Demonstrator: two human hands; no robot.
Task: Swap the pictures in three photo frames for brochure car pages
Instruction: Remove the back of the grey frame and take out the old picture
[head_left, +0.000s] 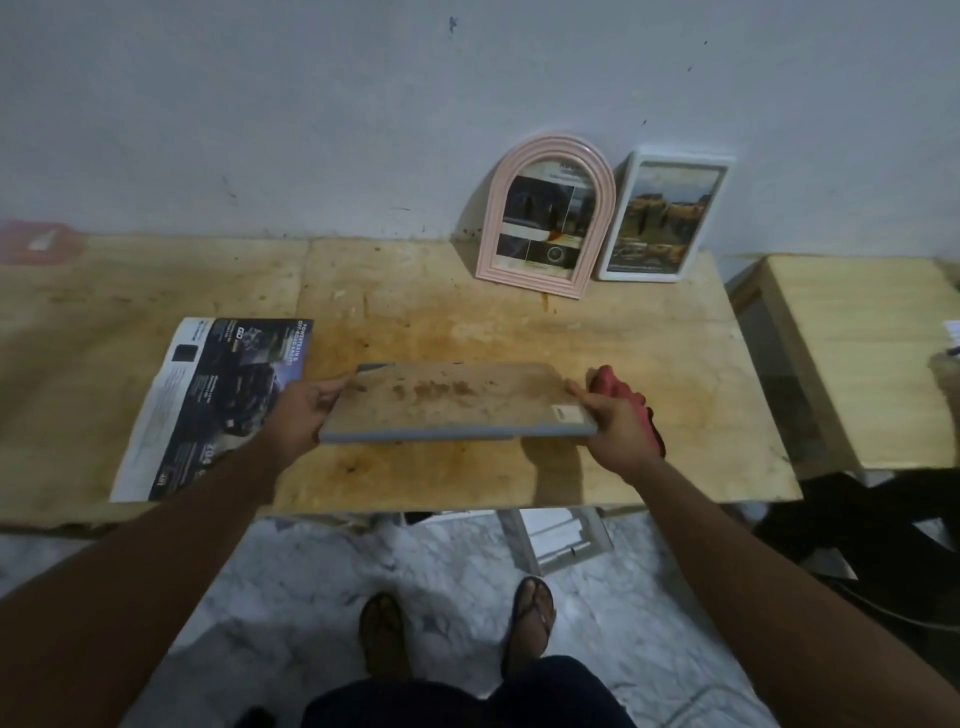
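Under the grey frame (457, 402) spreads the stained wooden bench (519, 322), and that is the working surface for all of this.

Left of the grey frame lies the car brochure (218, 405), flat and open with a dark vehicle page up, close by so a page can be taken from it.

Now the grey frame itself: it is face down, brown backing board up, carried level just off the bench. That is the side you need for getting at the back, so this looks like the third frame of the three.

Beyond the grey frame, a pink arched frame (543, 228) and a white frame (665, 218) lean upright against the wall, side by side. Both carry printed pages that look like brochure sheets, though the print is too blurred to be sure. Stood back there, they are out of the way.

The left hand (304, 410) grips the grey frame's left end and the right hand (615, 423) its right end. Each has its thumb on top and its fingers tucked underneath, out of sight. One hand at each end keeps the board flat.

Just behind the right end of the grey frame sits a red cloth (613, 382).

A small pale label (566, 414) is stuck on the backing near the right thumb.
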